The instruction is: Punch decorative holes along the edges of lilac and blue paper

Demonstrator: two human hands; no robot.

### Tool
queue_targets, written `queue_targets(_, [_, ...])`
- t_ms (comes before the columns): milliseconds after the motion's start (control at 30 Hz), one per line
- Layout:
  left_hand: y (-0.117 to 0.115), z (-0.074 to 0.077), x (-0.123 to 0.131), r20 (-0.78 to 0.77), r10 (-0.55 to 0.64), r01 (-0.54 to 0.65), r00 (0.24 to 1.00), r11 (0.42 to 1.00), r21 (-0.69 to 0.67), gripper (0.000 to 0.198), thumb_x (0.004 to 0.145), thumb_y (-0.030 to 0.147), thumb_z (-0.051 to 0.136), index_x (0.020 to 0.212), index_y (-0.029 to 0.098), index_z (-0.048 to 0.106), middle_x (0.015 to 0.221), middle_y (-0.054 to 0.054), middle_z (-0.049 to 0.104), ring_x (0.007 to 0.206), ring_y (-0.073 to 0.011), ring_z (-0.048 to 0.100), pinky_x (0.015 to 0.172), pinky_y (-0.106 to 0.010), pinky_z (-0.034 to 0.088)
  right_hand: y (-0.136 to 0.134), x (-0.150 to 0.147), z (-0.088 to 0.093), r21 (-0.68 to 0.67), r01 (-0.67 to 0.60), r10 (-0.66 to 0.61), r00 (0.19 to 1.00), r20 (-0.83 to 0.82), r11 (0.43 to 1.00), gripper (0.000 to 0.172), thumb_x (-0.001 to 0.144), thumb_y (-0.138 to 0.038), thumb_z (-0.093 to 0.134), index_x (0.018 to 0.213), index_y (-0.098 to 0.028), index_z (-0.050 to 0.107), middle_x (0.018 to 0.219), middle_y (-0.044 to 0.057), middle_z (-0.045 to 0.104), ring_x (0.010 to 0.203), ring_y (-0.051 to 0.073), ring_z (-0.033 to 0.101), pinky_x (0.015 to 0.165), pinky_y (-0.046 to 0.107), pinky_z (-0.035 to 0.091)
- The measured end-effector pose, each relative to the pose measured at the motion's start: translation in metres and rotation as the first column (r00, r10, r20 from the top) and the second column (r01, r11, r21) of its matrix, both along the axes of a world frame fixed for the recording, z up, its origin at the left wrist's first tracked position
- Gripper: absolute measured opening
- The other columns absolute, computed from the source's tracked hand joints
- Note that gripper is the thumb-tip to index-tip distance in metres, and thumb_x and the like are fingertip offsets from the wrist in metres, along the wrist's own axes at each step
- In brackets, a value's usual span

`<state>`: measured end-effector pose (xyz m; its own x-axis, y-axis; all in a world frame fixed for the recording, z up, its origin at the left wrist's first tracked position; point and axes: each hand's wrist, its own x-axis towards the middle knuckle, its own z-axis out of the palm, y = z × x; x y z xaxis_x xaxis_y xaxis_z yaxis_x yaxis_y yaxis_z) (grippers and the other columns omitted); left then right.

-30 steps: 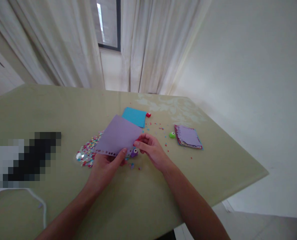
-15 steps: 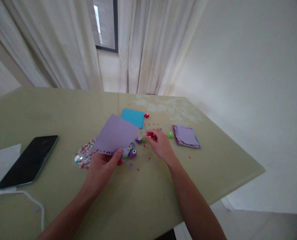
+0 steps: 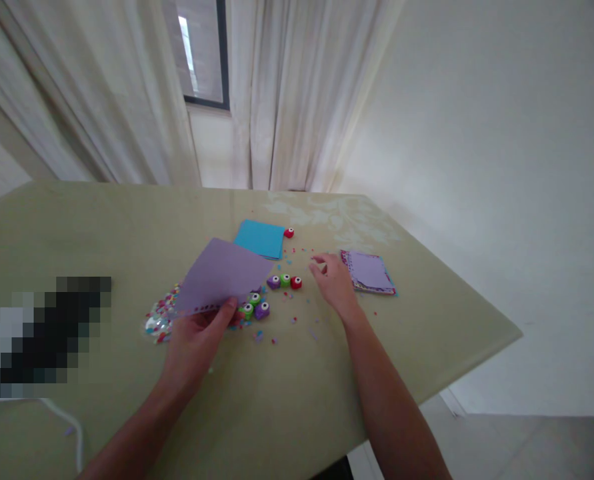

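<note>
My left hand pinches a sheet of purple paper between thumb and fingers; small shapes are punched along its near edge. Beside these fingers lie green craft punches with eye marks and a purple craft punch. Further right, a purple, a green and a red craft punch form a row. My right hand is just right of that row, its fingers curved and a gap showing between thumb and forefinger; I see nothing held. It covers the spot where another green punch lay.
A blue paper stack and a red punch lie farther back. At right is a stack of punched sheets. Confetti in clear plastic lies left, near a blurred dark object and white cable. Paper bits are scattered about.
My right hand has let go of the red punch, which now stands in the row with the purple and green ones, and has moved right. The left hand still holds the purple paper, tilted lower.
</note>
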<state>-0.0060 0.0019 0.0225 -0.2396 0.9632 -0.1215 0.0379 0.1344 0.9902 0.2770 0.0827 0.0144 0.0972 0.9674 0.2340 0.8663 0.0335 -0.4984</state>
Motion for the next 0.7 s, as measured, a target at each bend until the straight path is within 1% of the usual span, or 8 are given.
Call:
queue_targets(67, [-0.001,0.000,0.000,0.015,0.015,-0.014,1.000,0.999,-0.037,0.040,0.064,0.061,0.087,0.074,0.022,0.081,0.079,-0.007,0.083,0.076,-0.0278,0.079,0.073,-0.037,0.064,0.001,0.015,0.002,0.052,0.125,-0.133,0.972,0.195,0.991,0.036,0.096,-0.022,0.064,0.128,-0.012,0.074,0.133,0.022,0.070,0.122,0.034,0.063,0.106,0.045,0.046])
queue_targets(167, [-0.003,0.001,0.000,0.003,0.017,-0.017,1.000,0.999,-0.031,0.040,0.066,0.060,0.088,0.072,0.021,0.080,0.073,-0.006,0.081,0.068,-0.0248,0.076,0.068,-0.034,0.062,0.002,0.031,0.002,-0.058,0.197,-0.165,0.922,0.351,0.979,0.030,0.092,-0.014,0.066,0.120,-0.011,0.078,0.128,0.024,0.073,0.121,0.038,0.064,0.103,0.046,0.047])
queue_targets(300, [-0.004,0.001,0.000,-0.049,0.002,0.000,0.999,0.999,0.041,0.044,0.071,0.062,0.085,0.064,0.020,0.075,0.064,-0.006,0.076,0.058,-0.0219,0.070,0.058,-0.032,0.057,0.002,0.034,-0.003,-0.117,0.176,-0.126,0.931,0.343,0.978,0.029,0.092,-0.009,0.063,0.116,-0.015,0.079,0.114,0.020,0.078,0.109,0.034,0.071,0.093,0.041,0.049])
queue_targets(467, [-0.003,-0.001,-0.002,-0.010,0.015,-0.014,1.000,0.999,0.047,0.043,0.072,0.060,0.085,0.075,0.018,0.078,0.066,-0.005,0.076,0.057,-0.0217,0.069,0.057,-0.031,0.056,0.002,0.033,-0.004,-0.103,0.194,-0.154,0.938,0.310,0.975,0.023,0.089,-0.012,0.069,0.110,-0.014,0.078,0.111,0.020,0.079,0.106,0.034,0.072,0.091,0.040,0.049])
queue_targets(533, [-0.003,-0.003,-0.002,-0.013,0.018,-0.018,1.000,0.998,0.056,0.043,0.073,0.060,0.085,0.074,0.018,0.077,0.066,-0.005,0.076,0.058,-0.0213,0.070,0.058,-0.031,0.056,0.003,0.030,0.000,-0.062,0.186,-0.168,0.960,0.225,0.981,0.018,0.093,-0.022,0.070,0.108,-0.016,0.077,0.110,0.018,0.078,0.105,0.032,0.072,0.091,0.039,0.050])
queue_targets(600, [-0.003,-0.004,-0.002,-0.023,0.022,-0.021,0.999,0.997,0.068,0.044,0.074,0.061,0.085,0.071,0.019,0.075,0.063,-0.005,0.074,0.058,-0.0213,0.069,0.059,-0.031,0.056,0.003,0.021,0.005,-0.009,0.126,-0.126,0.992,-0.018,0.992,0.019,0.097,-0.035,0.068,0.104,-0.019,0.076,0.105,0.014,0.078,0.099,0.029,0.072,0.089,0.039,0.052])
queue_targets(633, [-0.003,-0.003,-0.001,-0.019,0.027,-0.025,0.999,0.997,0.074,0.043,0.074,0.061,0.085,0.071,0.019,0.075,0.063,-0.004,0.074,0.057,-0.0213,0.069,0.058,-0.031,0.056,0.002,0.013,0.008,0.016,0.075,-0.071,0.979,-0.189,0.997,0.023,0.098,-0.041,0.066,0.101,-0.019,0.074,0.100,0.012,0.077,0.094,0.027,0.072,0.086,0.038,0.053])
queue_targets(700, [-0.002,-0.002,-0.001,-0.014,0.028,-0.027,1.000,0.997,0.075,0.043,0.073,0.061,0.085,0.072,0.019,0.074,0.062,-0.003,0.073,0.056,-0.0216,0.069,0.057,-0.031,0.056,-0.003,-0.007,0.012,0.046,-0.073,0.086,0.855,-0.511,0.996,0.033,0.098,-0.053,0.066,0.102,-0.020,0.072,0.098,0.009,0.076,0.085,0.023,0.071,0.077,0.035,0.054])
